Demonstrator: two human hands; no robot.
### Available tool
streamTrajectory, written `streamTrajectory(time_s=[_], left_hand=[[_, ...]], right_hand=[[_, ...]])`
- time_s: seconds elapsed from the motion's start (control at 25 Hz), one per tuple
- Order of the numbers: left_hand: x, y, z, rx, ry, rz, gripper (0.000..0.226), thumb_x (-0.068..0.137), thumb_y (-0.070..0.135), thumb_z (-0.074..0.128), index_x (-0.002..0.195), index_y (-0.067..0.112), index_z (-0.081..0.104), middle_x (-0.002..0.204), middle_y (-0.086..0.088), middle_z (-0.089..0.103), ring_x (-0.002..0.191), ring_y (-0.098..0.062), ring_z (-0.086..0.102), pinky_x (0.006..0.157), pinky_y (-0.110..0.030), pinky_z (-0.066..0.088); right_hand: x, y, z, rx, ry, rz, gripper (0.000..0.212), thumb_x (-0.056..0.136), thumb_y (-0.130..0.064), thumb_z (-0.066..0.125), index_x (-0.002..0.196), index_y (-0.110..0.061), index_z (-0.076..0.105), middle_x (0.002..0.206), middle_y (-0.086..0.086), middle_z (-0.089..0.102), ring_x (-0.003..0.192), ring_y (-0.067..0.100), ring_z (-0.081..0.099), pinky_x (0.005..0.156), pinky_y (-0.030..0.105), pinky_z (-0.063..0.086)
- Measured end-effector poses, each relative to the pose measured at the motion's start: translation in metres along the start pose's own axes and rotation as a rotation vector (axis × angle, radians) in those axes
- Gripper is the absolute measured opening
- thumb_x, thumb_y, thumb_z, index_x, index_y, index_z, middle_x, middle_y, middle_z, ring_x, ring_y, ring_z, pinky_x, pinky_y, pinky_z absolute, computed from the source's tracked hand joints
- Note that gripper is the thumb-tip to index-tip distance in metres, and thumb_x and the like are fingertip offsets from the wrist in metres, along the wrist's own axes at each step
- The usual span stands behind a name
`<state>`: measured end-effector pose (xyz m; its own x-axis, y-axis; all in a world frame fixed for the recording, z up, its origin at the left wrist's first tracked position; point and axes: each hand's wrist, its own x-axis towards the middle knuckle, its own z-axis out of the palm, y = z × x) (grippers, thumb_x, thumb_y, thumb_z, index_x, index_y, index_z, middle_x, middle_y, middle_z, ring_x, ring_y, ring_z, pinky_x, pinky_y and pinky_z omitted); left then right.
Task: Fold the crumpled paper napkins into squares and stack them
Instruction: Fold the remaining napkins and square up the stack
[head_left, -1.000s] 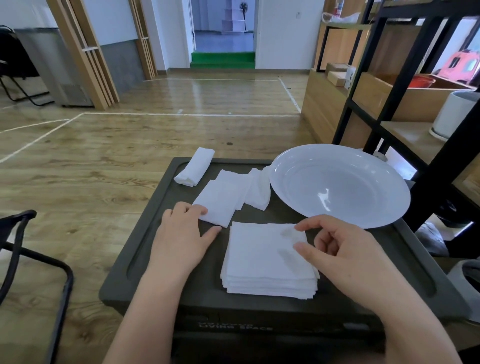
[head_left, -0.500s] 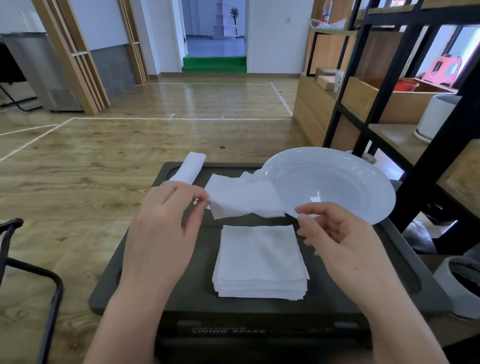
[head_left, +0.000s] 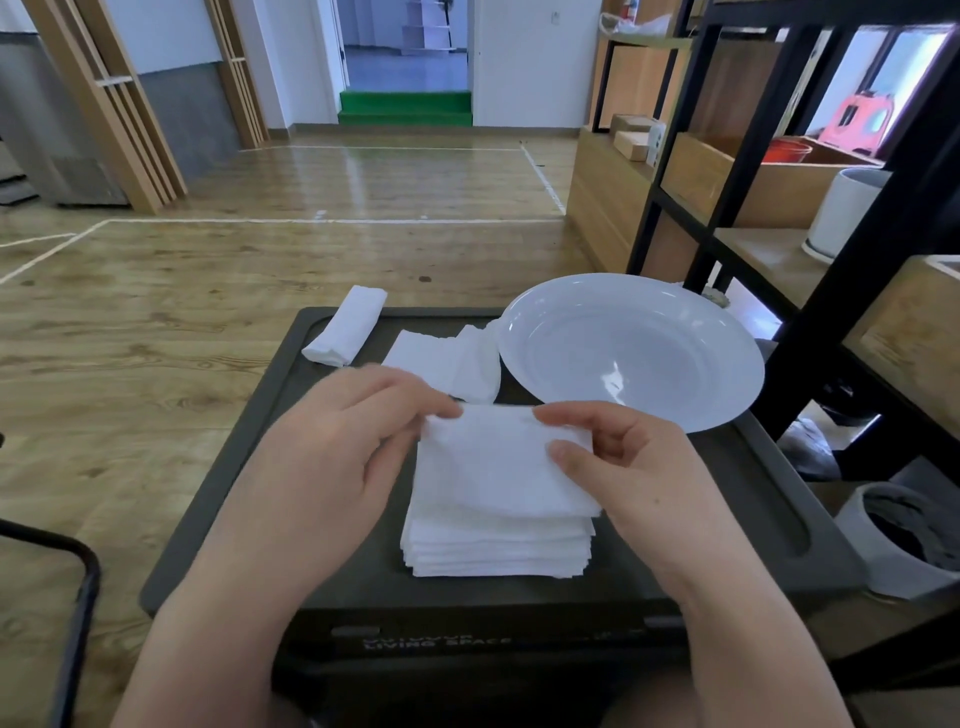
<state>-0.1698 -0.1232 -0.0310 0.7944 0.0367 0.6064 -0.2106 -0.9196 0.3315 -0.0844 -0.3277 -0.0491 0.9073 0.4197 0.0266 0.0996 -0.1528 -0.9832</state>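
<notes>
A white paper napkin (head_left: 498, 462) is held flat just above the stack of folded napkins (head_left: 493, 545) on the dark box lid (head_left: 249, 467). My left hand (head_left: 343, 457) pinches its far left corner. My right hand (head_left: 639, 467) grips its right edge between thumb and fingers. Behind the hands lie loose unfolded napkins (head_left: 447, 358), and a rolled napkin (head_left: 345, 332) rests at the lid's far left corner.
A large white plate (head_left: 634, 348) sits on the lid's far right. A black metal shelf frame (head_left: 810, 260) stands close on the right, with a grey bin (head_left: 904, 540) below. A black chair frame (head_left: 72, 597) is at the left.
My left hand lifted a napkin from the loose pile and brought it toward me. My right hand took its right edge; it now hangs over the stack.
</notes>
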Motion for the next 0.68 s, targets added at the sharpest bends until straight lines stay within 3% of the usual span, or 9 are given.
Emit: streamTrajectory(time_s=[0.12,0.24,0.36,0.56,0.68], left_hand=[[0.001,0.006,-0.003,-0.06,0.118,-0.024,0.042,0.087,-0.006,0.05,0.105,0.027,0.068,0.111,0.013,0.058,0.103,-0.004,0.055,0.085,-0.008,0.036],[0.001,0.007,0.005,-0.071,-0.005,-0.082,0.032,0.09,0.005,0.057,0.106,0.031,0.068,0.109,0.016,0.057,0.099,-0.002,0.054,0.08,-0.009,0.039],[0.0,0.006,0.012,-0.042,-0.118,-0.134,0.027,0.088,0.014,0.06,0.107,0.032,0.067,0.105,0.021,0.058,0.097,-0.004,0.055,0.077,-0.014,0.042],[0.001,0.006,0.009,-0.054,-0.067,-0.149,0.025,0.087,0.018,0.058,0.105,0.034,0.067,0.102,0.023,0.059,0.093,-0.001,0.054,0.077,-0.01,0.041],[0.0,0.003,0.011,-0.041,-0.13,-0.181,0.025,0.088,0.02,0.061,0.106,0.036,0.066,0.101,0.024,0.058,0.094,0.0,0.053,0.076,-0.011,0.039]], right_hand=[[0.002,0.001,-0.001,0.006,0.021,0.021,0.027,0.084,-0.012,0.066,0.094,-0.036,0.075,0.089,-0.009,0.075,0.083,0.005,0.07,0.07,0.016,0.053],[0.003,0.006,0.002,-0.215,0.04,0.067,0.025,0.084,-0.018,0.066,0.098,-0.038,0.072,0.091,-0.007,0.073,0.085,0.008,0.068,0.075,0.021,0.055],[0.001,0.004,0.005,-0.25,-0.004,0.056,0.027,0.086,-0.02,0.064,0.101,-0.041,0.072,0.096,-0.011,0.072,0.091,0.008,0.066,0.087,0.031,0.054],[-0.001,-0.002,0.0,-0.171,-0.064,-0.019,0.034,0.085,-0.022,0.066,0.099,-0.052,0.069,0.095,-0.004,0.074,0.09,0.02,0.068,0.085,0.04,0.056],[0.002,0.007,0.004,-0.268,-0.073,0.02,0.03,0.086,-0.021,0.063,0.102,-0.047,0.069,0.098,0.003,0.072,0.091,0.022,0.067,0.086,0.04,0.055]])
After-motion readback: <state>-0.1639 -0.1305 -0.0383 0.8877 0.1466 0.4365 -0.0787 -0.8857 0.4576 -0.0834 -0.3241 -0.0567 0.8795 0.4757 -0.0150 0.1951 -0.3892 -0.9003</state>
